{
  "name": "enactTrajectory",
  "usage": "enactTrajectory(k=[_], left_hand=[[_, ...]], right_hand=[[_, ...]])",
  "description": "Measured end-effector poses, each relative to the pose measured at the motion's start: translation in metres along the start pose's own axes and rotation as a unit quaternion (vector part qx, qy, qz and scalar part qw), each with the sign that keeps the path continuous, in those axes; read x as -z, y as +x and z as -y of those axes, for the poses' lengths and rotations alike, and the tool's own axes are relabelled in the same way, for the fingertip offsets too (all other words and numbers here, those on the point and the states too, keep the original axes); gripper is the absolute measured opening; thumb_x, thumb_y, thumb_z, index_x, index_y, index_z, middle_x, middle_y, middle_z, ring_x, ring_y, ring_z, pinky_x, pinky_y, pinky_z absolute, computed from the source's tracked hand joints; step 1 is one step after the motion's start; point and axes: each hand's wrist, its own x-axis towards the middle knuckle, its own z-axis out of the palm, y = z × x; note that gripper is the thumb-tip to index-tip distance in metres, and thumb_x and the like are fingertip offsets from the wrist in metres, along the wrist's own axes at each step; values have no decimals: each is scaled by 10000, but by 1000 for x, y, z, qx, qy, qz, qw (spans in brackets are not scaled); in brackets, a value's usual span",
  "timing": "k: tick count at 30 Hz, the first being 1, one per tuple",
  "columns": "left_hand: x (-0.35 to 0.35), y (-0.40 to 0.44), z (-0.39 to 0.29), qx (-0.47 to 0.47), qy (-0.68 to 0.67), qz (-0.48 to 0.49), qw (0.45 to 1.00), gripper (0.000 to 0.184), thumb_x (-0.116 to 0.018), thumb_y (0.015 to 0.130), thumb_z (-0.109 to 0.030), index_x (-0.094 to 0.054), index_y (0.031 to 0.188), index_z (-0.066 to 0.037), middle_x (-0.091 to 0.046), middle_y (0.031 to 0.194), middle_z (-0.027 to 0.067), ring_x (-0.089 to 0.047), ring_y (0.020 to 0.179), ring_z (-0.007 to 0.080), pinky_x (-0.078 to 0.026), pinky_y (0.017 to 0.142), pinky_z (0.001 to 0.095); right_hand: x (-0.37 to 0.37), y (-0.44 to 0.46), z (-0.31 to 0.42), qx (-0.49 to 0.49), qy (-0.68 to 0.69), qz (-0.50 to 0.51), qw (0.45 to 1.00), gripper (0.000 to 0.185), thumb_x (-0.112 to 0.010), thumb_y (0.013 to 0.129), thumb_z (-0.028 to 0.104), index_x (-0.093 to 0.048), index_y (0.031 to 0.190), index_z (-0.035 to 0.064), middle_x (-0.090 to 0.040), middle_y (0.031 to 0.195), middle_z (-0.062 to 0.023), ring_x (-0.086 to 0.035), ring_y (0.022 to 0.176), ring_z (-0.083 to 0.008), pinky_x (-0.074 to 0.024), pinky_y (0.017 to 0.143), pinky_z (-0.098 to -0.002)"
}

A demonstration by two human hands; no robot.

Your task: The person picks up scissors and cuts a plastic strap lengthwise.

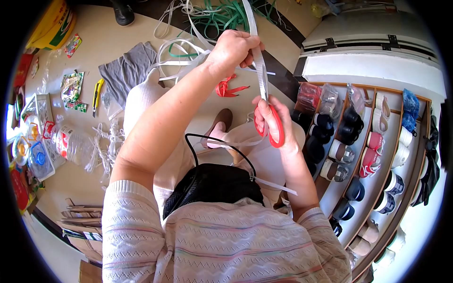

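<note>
White, ribbed strapping (251, 21) runs from the top of the view down through the left hand (233, 49), whose thumb presses it against curled fingers. Below that pinch, the strap continues in a nearly straight stretch toward the right hand (276, 118), which is closed around the red handles of a pair of scissors (278, 134). The blades point up toward the left hand, lying along the strap; whether their edges are parted cannot be told. So the strap passes through the left grip, while the scissors sit in the right grip, just below it.

A thin pale strip (276, 185) crosses the lap beneath the right hand, over a black bag (214, 186). On the floor beyond the left hand lie tangled green straps (222, 16); a red scrap (229, 89) lies just below it. Farther to the left are a grey cloth (127, 66), a yellow cutter (97, 96) and a clear bottle (73, 144). To the right stands a wooden rack (393, 91) filled with shoes.
</note>
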Motion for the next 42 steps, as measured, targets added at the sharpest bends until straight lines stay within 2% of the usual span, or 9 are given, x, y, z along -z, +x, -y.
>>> enactTrajectory(k=[2, 9, 12, 14, 17, 23, 26, 31, 42], left_hand=[[1, -1, -2, -10, -3, 0, 1000, 243, -544, 819, -163, -638, 799, 61, -559, 567, 81, -477, 452, 113, -381, 413, 260], [1, 1, 3, -9, 0, 10, 1000, 266, -525, 818, -181, -638, 817, 60, -543, 551, 77, -460, 448, 120, -372, 428, 268], [0, 1, 6, -1, 14, 9, 1000, 254, -540, 797, -190, -648, 825, 37, -528, 535, 65, -448, 444, 119, -366, 434, 271], [-1, 0, 7, 9, 38, 15, 999, 246, -552, 782, -198, -657, 831, 19, -518, 526, 57, -441, 443, 117, -365, 438, 273], [-2, 0, 8, 24, 31, 25, 999, 251, -558, 859, -186, -650, 853, 48, -539, 590, 49, -421, 434, 88, -339, 408, 237], [-5, -2, 6, 20, -20, 4, 1000, 221, -572, 842, -156, -650, 855, 50, -531, 576, 44, -405, 426, 80, -319, 406, 231], [5, 6, 0, -3, -2, -43, 999, 201, -588, 830, -139, -654, 849, 49, -530, 570, 44, -405, 424, 80, -322, 399, 230], [-5, -1, 8, -4, 2, -14, 1000, 198, -601, 828, -138, -656, 839, 51, -530, 559, 45, -422, 430, 84, -335, 401, 230], [-3, -1, 7, 8, 2, -8, 1000, 201, -598, 821, -137, -647, 825, 58, -513, 543, 50, -421, 422, 97, -338, 402, 244]], right_hand=[[0, 0, 2, -11, 3, -6, 1000, 305, -545, 912, 321, -515, 952, 21, -397, 561, 39, -373, 451, -53, -305, 411, -193], [-3, -6, 3, -59, 17, -10, 998, 287, -548, 910, 324, -518, 920, 39, -395, 567, 47, -356, 452, -40, -295, 410, -183], [-2, -5, 2, -58, 57, -17, 997, 330, -609, 869, 364, -532, 866, 43, -411, 558, 52, -361, 420, -31, -285, 380, -183], [-3, -2, 6, -49, 76, -14, 996, 334, -608, 869, 365, -536, 873, 39, -410, 558, 52, -356, 420, -31, -281, 380, -183], [-4, 0, 8, -42, 90, -13, 995, 337, -611, 867, 365, -536, 875, 36, -405, 553, 53, -349, 417, -30, -273, 376, -185], [-5, -4, 2, -77, 66, -16, 995, 314, -585, 885, 348, -525, 897, 39, -397, 542, 50, -345, 417, -33, -278, 380, -182], [-4, -7, -4, -74, 53, -6, 996, 303, -558, 902, 335, -523, 920, 35, -410, 554, 37, -362, 430, -42, -298, 391, -185], [-2, -1, 0, -48, 83, -2, 995, 404, -578, 881, 396, -525, 964, 4, -433, 578, 25, -403, 452, -45, -327, 416, -198], [-6, 0, 1, -50, 68, -26, 996, 347, -604, 871, 367, -479, 793, 52, -394, 533, 51, -349, 403, -34, -274, 358, -195]])
